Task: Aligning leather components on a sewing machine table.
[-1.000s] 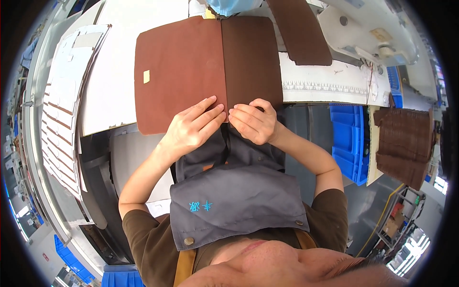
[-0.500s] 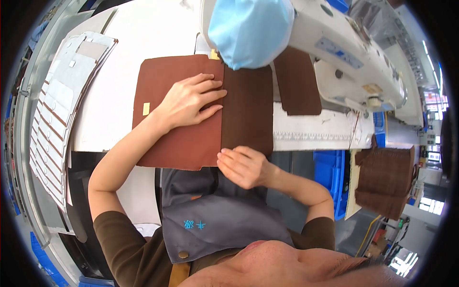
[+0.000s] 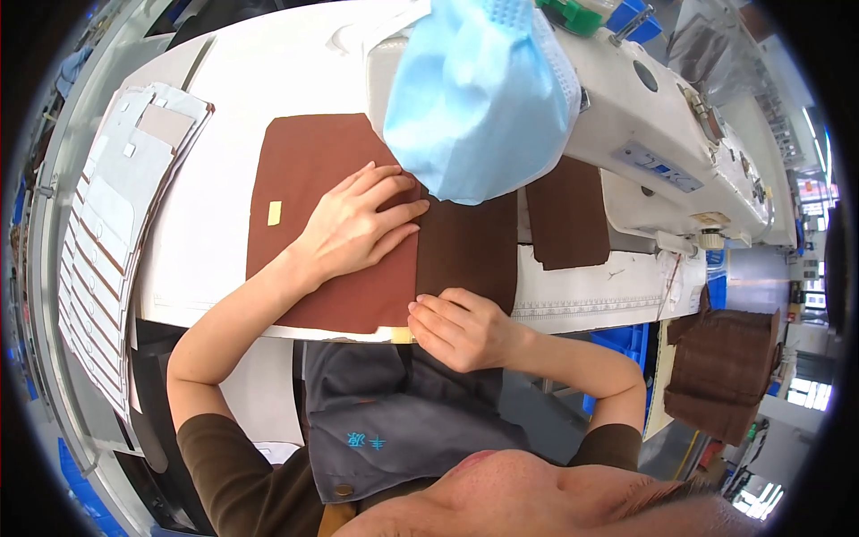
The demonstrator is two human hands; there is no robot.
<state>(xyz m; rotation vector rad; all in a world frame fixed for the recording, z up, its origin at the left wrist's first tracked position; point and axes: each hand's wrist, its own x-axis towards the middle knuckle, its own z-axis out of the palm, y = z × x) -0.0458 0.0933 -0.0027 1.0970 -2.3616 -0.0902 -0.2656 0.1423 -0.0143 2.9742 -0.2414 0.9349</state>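
Head camera: far left is one pile of pale gray sheets (image 3: 125, 224) with brown edges, too many to count. Next comes a wide strip of white tabletop (image 3: 210, 161). One flat, smooth red-brown piece (image 3: 300, 170) lies on it, with one small yellow tag (image 3: 275, 213) near its left side. Its near edge sits close to the tabletop's front edge. The left hand (image 3: 362, 224) lies flat on this piece, fingers a bit spread, tips by the straight line where it meets one dark brown piece (image 3: 470, 255). The right hand (image 3: 465, 329) is at that line's near end, fingers close together; I cannot tell if it pinches anything. One blue cover (image 3: 483, 98) hides the dark piece's far end. Past a thin gap lies one brown strip (image 3: 568, 215), beside one white sewing machine (image 3: 617, 98). Far right is one brown stack (image 3: 723, 367).
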